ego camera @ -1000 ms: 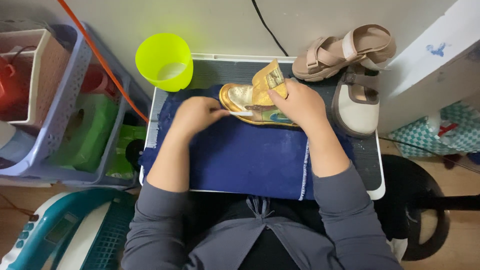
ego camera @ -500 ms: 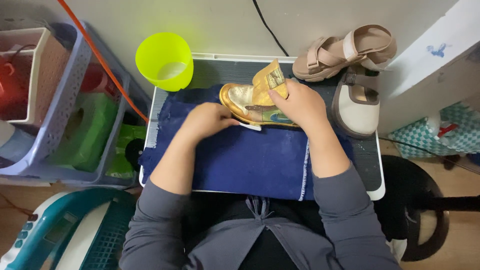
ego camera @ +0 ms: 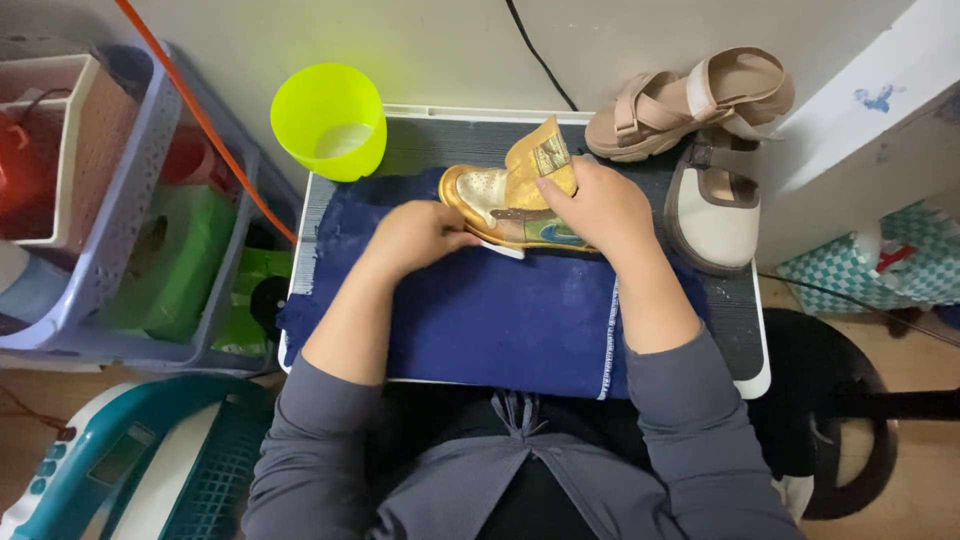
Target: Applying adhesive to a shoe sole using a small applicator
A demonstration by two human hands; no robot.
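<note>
A gold and white sneaker (ego camera: 500,200) lies on its side on a dark blue cloth (ego camera: 500,320) spread over a small white-rimmed table (ego camera: 755,385). My right hand (ego camera: 598,208) grips the shoe's heel and upper. My left hand (ego camera: 420,235) is curled against the shoe's white sole near the toe, fingers closed; whether it holds a small tool or cloth there is hidden.
A lime green cup (ego camera: 330,120) stands at the table's back left. A beige sandal (ego camera: 690,100) and a cream shoe (ego camera: 715,200) sit at the back right. Plastic baskets (ego camera: 120,230) stand at the left, a teal appliance (ego camera: 130,460) below them, a black stool base (ego camera: 850,420) at the right.
My left hand has slid a little to the right along the sole toward the toe. My right hand and the shoe have stayed in place.
</note>
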